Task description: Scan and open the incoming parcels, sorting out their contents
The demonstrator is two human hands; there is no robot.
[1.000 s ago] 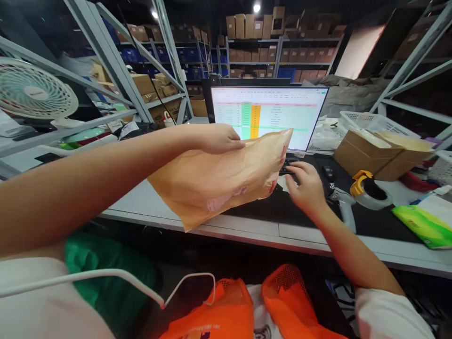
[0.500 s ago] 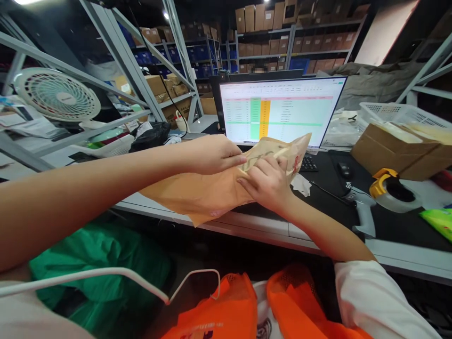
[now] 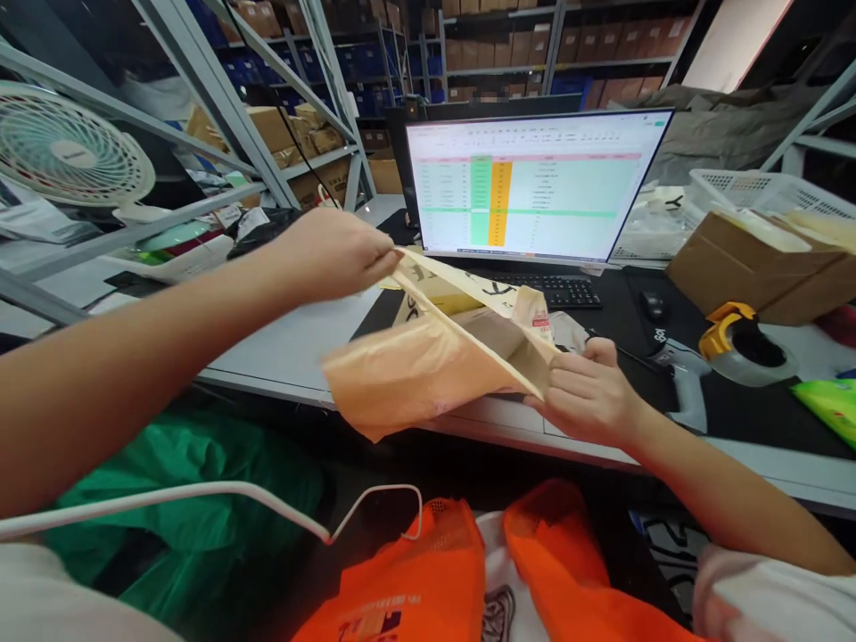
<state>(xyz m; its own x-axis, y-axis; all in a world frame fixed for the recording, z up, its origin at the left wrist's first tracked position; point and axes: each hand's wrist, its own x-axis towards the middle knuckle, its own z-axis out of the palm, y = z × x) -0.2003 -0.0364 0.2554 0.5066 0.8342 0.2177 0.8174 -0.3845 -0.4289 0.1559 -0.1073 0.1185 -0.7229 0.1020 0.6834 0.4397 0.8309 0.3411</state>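
Gripping bag at its mouth, head view: left hand pinches the left end, right hand clenches the right; hands well apart, mouth gaping between. Bag over desk, near edge. Far: monitor, keyboard. Right: scanner, tape.

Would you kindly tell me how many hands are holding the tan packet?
2: the left hand grips the tan packet at the left end of its open mouth, the right hand at the right end.
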